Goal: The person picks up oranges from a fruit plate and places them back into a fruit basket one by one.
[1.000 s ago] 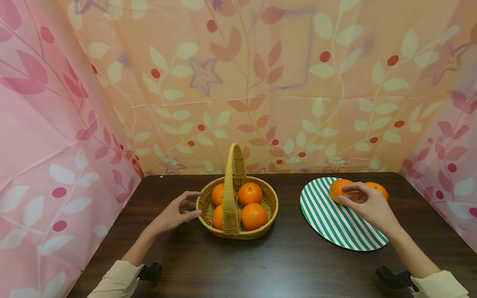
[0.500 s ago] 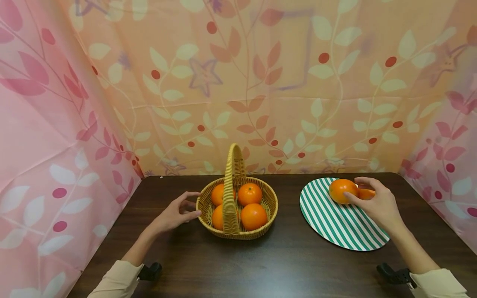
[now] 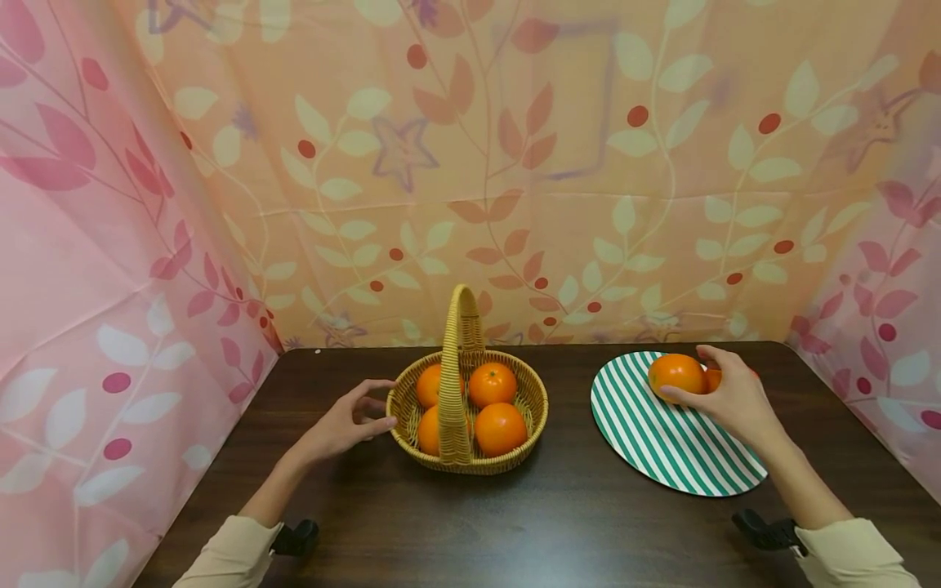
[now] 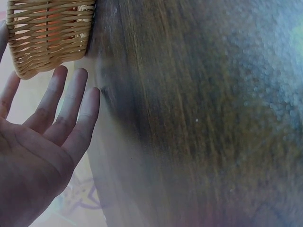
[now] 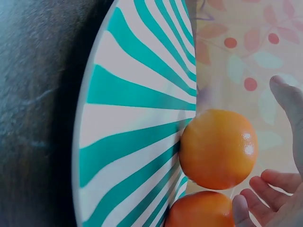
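A yellow wicker basket [image 3: 488, 465] with a tall handle holds several oranges [image 3: 501, 429]. At its left side my left hand [image 3: 345, 418] has its thumb and index fingertips right at the rim; in the left wrist view the other fingers are extended below the basket [image 4: 52, 42]. On a green-and-white striped oval mat [image 3: 684, 453] lie two oranges side by side. My right hand [image 3: 735, 400] reaches over them, thumb in front of the nearer-left orange [image 3: 675, 373]. The right wrist view shows its fingers [image 5: 272, 189] spread around, apart from the upper orange [image 5: 220, 149].
Both stand on a dark wooden table [image 3: 515, 531]. Behind it hangs a peach floral cloth [image 3: 515, 204], with a pink cloth [image 3: 88, 286] along the left side. Black straps [image 3: 296, 539] are worn at both wrists.
My right hand moved right from the left orange to over the right one, then slightly back left. The left hand and basket have stayed still.
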Tool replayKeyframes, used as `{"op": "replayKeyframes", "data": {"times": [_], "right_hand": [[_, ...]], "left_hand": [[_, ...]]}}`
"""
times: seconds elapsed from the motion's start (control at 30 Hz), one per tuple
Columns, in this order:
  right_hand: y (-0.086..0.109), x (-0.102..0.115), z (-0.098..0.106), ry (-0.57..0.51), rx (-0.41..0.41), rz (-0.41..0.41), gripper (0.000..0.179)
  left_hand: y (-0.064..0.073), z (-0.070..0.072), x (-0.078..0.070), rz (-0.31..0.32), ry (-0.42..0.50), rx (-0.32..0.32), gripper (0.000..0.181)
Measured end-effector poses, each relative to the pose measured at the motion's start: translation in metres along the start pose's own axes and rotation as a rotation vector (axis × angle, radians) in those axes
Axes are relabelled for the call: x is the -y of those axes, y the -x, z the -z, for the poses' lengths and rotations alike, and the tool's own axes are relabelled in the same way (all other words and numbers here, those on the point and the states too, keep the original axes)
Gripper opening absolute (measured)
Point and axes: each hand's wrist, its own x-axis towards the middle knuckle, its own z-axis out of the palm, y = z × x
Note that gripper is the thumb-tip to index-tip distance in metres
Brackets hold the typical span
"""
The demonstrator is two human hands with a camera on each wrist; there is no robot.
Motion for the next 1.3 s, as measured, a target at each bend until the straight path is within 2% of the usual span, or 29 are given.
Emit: {"op": "replayKeyframes", "data": {"times": [0.27,0.5,0.8,1.1,1.3], "right_hand": [[-0.005,0.005,-0.005,0.086,0.016,-0.022,0.095],[-0.007,0.005,-0.010,0.121,0.041,-0.039,0.092],[-0.009,0.004,-0.013,0.071,0.019,-0.036,0.075],[-0.010,0.002,-0.015,0.061,-0.011,-0.022,0.071],[-0.011,0.006,-0.012,0.015,-0.030,0.005,0.068]], "left_hand": [[0.000,0.000,0.002,-0.001,0.008,0.000,0.057],[0.000,0.000,0.002,-0.004,0.014,0.004,0.057],[0.000,0.001,0.002,-0.004,0.022,0.006,0.057],[-0.001,0.001,0.002,-0.015,0.023,0.008,0.056],[0.000,0.001,0.002,-0.009,0.019,0.005,0.057]]}}
